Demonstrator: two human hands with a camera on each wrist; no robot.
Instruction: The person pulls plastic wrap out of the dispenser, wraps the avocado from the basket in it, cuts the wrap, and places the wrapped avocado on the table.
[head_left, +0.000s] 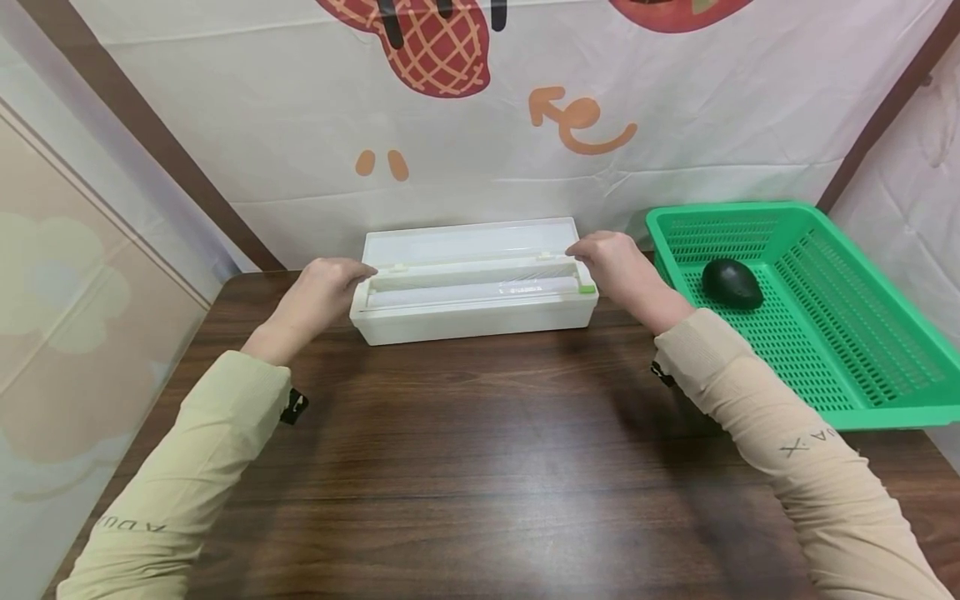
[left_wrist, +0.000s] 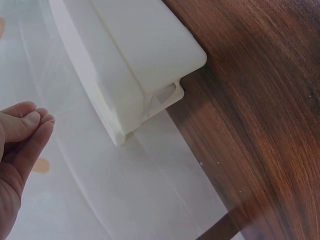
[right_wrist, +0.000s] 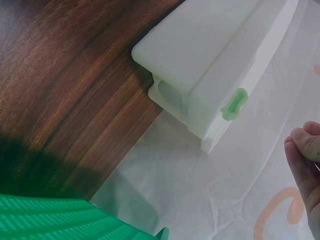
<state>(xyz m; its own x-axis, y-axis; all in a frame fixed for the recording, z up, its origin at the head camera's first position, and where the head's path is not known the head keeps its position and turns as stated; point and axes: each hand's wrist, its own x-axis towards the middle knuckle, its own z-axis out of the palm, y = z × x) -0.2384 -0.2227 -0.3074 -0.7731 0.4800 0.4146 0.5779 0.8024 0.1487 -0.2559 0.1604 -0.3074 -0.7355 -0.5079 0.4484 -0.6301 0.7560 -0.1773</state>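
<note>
A white cling film dispenser (head_left: 476, 321) sits at the table's back, its lid (head_left: 472, 240) raised against the wall cloth. Inside lies a roll of clear film (head_left: 472, 293) with shiny wrinkles. Above its left end, my left hand (head_left: 322, 287) pinches thumb against fingers at the film's edge. My right hand (head_left: 618, 271) makes the same pinch above the right end. The film is so clear that it barely shows at the fingertips. Both wrist views show the pinched fingers apart from the dispenser's body. A green slider (right_wrist: 235, 104) sits at its right end.
On the right stands a green plastic basket (head_left: 855, 417) with slotted walls, holding a dark oval object (head_left: 731, 283). A printed white cloth (head_left: 300, 100) hangs right behind the dispenser. Dark wooden tabletop (head_left: 480, 467) stretches in front of it, between my forearms.
</note>
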